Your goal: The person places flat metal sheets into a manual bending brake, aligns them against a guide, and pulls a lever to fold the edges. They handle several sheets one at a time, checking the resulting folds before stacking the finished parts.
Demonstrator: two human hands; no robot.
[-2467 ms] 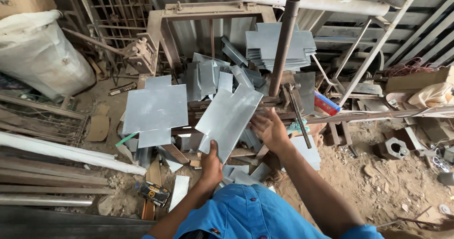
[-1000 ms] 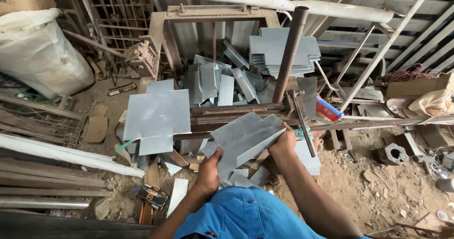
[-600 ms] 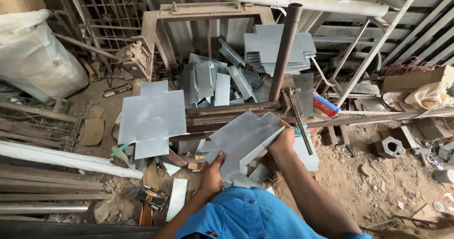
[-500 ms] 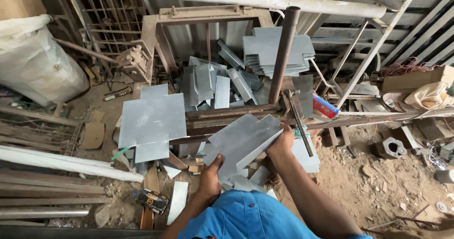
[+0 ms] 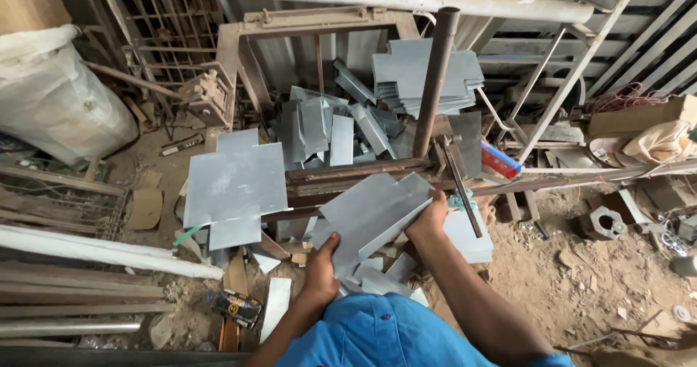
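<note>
Hands grip one grey cut sheet (image 5: 374, 214), left hand (image 5: 321, 262) clasping its near edge, right hand (image 5: 430, 218) its far corner, at the rusty bending frame (image 5: 356, 172), flat blanks (image 5: 234, 185) unbent beside it

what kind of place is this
Most likely a small sheet-metal workshop: stacks of cut grey sheets, a rusty hand-operated bending frame with a lever, and both hands holding a cut sheet at it.

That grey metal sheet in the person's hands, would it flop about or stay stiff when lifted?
Probably stiff: the grey metal sheet spans flat between the left hand and right hand with no visible sag. Likely light for its size, since it looks thin. Its smooth face and bare cut edges suggest it could slip or cut.
</note>
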